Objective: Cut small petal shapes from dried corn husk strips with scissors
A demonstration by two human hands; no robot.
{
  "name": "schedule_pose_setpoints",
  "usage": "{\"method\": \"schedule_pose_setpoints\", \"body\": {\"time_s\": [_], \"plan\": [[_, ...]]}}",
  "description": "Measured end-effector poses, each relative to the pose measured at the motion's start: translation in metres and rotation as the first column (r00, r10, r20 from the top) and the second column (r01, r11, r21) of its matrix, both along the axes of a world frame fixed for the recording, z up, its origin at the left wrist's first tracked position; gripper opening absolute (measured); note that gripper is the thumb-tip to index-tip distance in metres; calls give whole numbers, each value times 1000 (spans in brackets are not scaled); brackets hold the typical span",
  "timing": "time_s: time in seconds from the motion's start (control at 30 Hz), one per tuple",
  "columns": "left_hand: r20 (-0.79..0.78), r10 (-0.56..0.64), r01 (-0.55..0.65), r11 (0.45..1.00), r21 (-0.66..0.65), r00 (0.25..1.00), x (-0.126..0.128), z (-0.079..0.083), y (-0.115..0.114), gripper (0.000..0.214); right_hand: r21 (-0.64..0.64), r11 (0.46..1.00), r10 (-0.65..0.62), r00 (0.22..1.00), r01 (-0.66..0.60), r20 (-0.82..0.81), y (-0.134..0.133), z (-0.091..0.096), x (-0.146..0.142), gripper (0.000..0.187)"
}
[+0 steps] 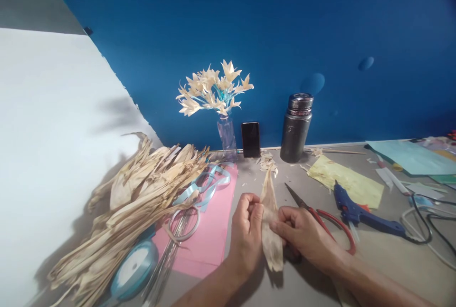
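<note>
A pale dried corn husk (272, 245) stands lengthwise between my two hands, its narrow tip pointing away from me. My left hand (247, 231) pinches its left edge between thumb and fingers. From the other side my right hand (302, 231) grips the right edge, thumb on top; some of its fingers are hidden beneath. Close to the right hand lie red-handled scissors (338, 228), partly covered by that hand, with blades pointing up and left. Small husk scraps (268, 162) are scattered beyond the husk's tip.
Left lies a heap of dried husks (142, 202), with blue ribbon roll (133, 269), wires (167, 254) and pink paper (213, 231). Behind stand a vase (227, 136) of husk flowers (215, 88), a phone (251, 139) and a dark flask (296, 129). A corded blue glue gun (366, 214) rests right.
</note>
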State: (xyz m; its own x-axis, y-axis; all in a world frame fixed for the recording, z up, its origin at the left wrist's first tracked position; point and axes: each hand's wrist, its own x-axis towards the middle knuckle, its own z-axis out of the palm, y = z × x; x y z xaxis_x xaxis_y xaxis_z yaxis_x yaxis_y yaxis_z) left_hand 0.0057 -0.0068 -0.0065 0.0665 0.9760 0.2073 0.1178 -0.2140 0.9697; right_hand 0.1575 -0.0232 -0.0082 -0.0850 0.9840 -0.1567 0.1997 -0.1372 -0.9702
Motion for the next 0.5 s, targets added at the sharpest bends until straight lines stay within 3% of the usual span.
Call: {"method": "schedule_pose_setpoints", "body": {"time_s": [0.17, 0.27, 0.4, 0.5], "plan": [[120, -254, 276, 933, -232, 960, 3, -6, 0, 36, 95, 994, -69, 994, 62, 79, 7, -1, 9, 29], [128, -272, 299, 902, -313, 954, 2, -12, 4, 40, 148, 984, -122, 984, 103, 127, 9, 1, 10, 25], [101, -255, 274, 906, -323, 962, 2, -15, 8, 39, 208, 973, -135, 975, 97, 177, 10, 6, 9, 22], [70, -310, 312, 867, -388, 948, 3, -13, 9, 34, 257, 961, -154, 966, 99, 205, 11, 10, 12, 19]]}}
